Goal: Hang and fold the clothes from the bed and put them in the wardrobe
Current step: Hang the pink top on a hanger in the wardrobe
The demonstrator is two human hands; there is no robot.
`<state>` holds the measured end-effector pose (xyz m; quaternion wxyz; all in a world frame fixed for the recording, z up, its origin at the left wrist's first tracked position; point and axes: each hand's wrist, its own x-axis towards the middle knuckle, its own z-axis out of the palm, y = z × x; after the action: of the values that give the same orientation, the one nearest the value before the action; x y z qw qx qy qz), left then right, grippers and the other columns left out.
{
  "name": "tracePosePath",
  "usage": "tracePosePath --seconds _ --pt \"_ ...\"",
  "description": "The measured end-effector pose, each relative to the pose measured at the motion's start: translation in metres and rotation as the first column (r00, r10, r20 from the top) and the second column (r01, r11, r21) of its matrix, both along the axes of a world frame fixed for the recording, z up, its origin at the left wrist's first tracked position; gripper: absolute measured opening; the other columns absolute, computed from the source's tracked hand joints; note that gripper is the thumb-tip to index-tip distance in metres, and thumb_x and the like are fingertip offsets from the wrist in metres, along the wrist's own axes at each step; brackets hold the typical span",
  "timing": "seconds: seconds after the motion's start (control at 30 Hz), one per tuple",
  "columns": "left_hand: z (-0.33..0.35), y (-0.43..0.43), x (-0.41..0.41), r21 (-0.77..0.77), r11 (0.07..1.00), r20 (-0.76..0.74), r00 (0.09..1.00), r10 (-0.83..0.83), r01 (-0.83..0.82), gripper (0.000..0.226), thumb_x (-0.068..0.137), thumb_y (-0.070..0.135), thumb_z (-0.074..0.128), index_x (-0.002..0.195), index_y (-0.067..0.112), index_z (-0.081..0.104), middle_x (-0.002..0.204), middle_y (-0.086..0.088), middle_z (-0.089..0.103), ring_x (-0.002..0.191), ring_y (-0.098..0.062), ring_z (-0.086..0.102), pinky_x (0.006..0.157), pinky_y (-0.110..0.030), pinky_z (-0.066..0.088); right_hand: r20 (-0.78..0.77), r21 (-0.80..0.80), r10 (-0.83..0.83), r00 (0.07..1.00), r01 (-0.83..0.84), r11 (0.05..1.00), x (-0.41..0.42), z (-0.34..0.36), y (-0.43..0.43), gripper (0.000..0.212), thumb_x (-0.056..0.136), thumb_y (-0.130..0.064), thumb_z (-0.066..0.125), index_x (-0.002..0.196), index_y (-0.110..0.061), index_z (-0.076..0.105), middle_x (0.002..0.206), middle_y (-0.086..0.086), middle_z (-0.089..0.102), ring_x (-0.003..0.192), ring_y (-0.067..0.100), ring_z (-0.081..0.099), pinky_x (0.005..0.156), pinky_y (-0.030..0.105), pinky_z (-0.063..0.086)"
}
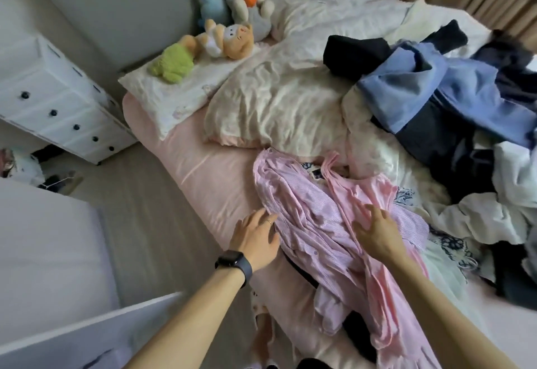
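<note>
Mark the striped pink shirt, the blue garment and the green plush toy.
striped pink shirt [302, 209], head view, on its crumpled middle.
blue garment [465, 98], head view, on its broad upper panel.
green plush toy [172, 63], head view, on its fuzzy body.

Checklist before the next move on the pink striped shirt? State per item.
1. Left hand on the pink-and-white striped button shirt: ok, straight fingers touch its left edge.
2. Right hand placed: ok, spread fingers rest on the plain pink garment.
3. Shirt free of other clothes: not ok, the plain pink garment lies across it.
4. Shirt lying flat: not ok, it is wrinkled and bunched.
5. Room to spread it: ok, bare pink bed sheet shows to its left.
6. Hanger at hand: cannot tell, none in view.
</note>
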<state>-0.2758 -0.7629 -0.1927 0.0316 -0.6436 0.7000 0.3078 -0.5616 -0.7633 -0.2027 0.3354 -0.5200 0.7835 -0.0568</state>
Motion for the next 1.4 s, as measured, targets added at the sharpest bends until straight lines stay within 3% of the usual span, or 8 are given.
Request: tracePosePath --seconds 0.23,0.43,0.6,0.73,0.9,1.1,1.27,1.4 --pt "-0.130 -0.031 -0.061 0.143 0.938 0.033 0.946 -0.323 0.315 0.064 0.100 0.056 0.036 0.157 0.044 0.010 0.166 0.007 -0.014 0.153 -0.023 -0.007 0.123 -0.050 0.003 -0.163 0.263 -0.247 0.955 0.284 0.922 -0.047 -0.090 0.007 0.083 0.098 -0.055 0.049 0.160 -0.020 0.006 0.153 0.025 0.037 0.141 0.044 0.034 0.116 0.053 0.030" --pt "-0.203 -0.018 -0.084 0.235 0.883 0.098 0.894 -0.438 0.407 0.066 0.100 0.059 0.027 0.152 0.051 -0.013 0.165 0.009 -0.019 0.152 -0.027 -0.018 0.121 -0.056 -0.001 -0.257 0.095 -0.265 0.929 0.297 0.950 -0.056 -0.116 0.014 0.027 0.086 -0.018 0.056 0.113 -0.011 0.059 0.116 0.021 0.057 0.109 0.039 0.047 0.091 0.046 0.043" --pt "-0.166 -0.025 -0.088 0.336 0.905 -0.058 0.964 -0.258 0.262 0.059 0.101 0.053 0.035 0.156 0.038 0.023 0.166 0.004 0.012 0.151 -0.026 0.014 0.123 -0.042 0.013 0.012 -0.126 -0.343 0.939 0.341 0.931 -0.032 -0.083 0.027 0.025 0.094 -0.028 0.061 0.119 -0.021 0.062 0.105 0.017 0.067 0.090 0.034 0.061 0.073 0.037 0.043" --pt "-0.089 -0.047 -0.079 0.402 0.915 -0.276 0.953 0.122 -0.001 0.047 0.101 0.051 0.042 0.139 0.026 0.052 0.138 0.001 0.056 0.118 -0.014 0.051 0.098 -0.025 0.038 0.217 -0.253 -0.209 0.954 0.261 0.932 -0.002 -0.020 0.026 0.020 0.093 -0.033 0.067 0.112 -0.027 0.063 0.102 0.001 0.069 0.080 0.018 0.060 0.064 0.028 0.041" --pt "0.028 -0.061 -0.047 0.502 0.829 -0.571 0.625 0.533 -0.249 0.036 0.103 0.041 0.049 0.107 0.010 0.068 0.112 -0.015 0.073 0.101 -0.019 0.069 0.091 -0.028 0.054 0.392 -0.332 0.066 0.918 0.074 0.940 0.043 0.062 0.013 0.019 0.091 -0.031 0.072 0.109 -0.030 0.068 0.105 -0.006 0.070 0.094 0.016 0.067 0.079 0.037 0.056" --pt "0.136 -0.023 0.032 0.484 0.795 -0.496 0.633 0.594 -0.366 0.048 0.079 0.071 0.065 0.094 0.027 0.079 0.085 0.010 0.077 0.071 -0.002 0.071 0.080 -0.029 0.048 0.305 -0.522 0.503 0.809 -0.300 0.799 0.119 0.120 0.014 0.044 0.074 -0.006 0.072 0.105 -0.037 0.064 0.099 -0.024 0.060 0.089 -0.009 0.055 0.076 0.005 0.037" --pt "0.166 0.033 0.107 0.360 0.753 -0.543 0.533 0.649 -0.551 0.021 0.082 0.021 0.080 0.099 0.009 0.078 0.083 -0.001 0.072 0.073 -0.009 0.062 0.070 -0.021 0.046 0.250 -0.563 0.714 0.654 -0.502 0.657 0.186 0.138 0.036 0.031 0.077 -0.011 0.073 0.104 -0.027 0.072 0.102 -0.006 0.066 0.092 0.017 0.062 0.079 0.032 0.051" --pt "0.180 0.101 0.163 0.321 0.691 -0.629 0.400 0.667 -0.648 0.020 0.084 0.009 0.076 0.104 0.007 0.076 0.090 -0.001 0.076 0.078 -0.006 0.068 0.067 -0.014 0.050 0.393 -0.536 0.771 0.500 -0.557 0.634 0.233 0.142 0.069 0.016 0.084 -0.039 0.074 0.099 -0.033 0.071 0.102 -0.017 0.070 0.095 0.004 0.064 0.079 0.012 0.046"
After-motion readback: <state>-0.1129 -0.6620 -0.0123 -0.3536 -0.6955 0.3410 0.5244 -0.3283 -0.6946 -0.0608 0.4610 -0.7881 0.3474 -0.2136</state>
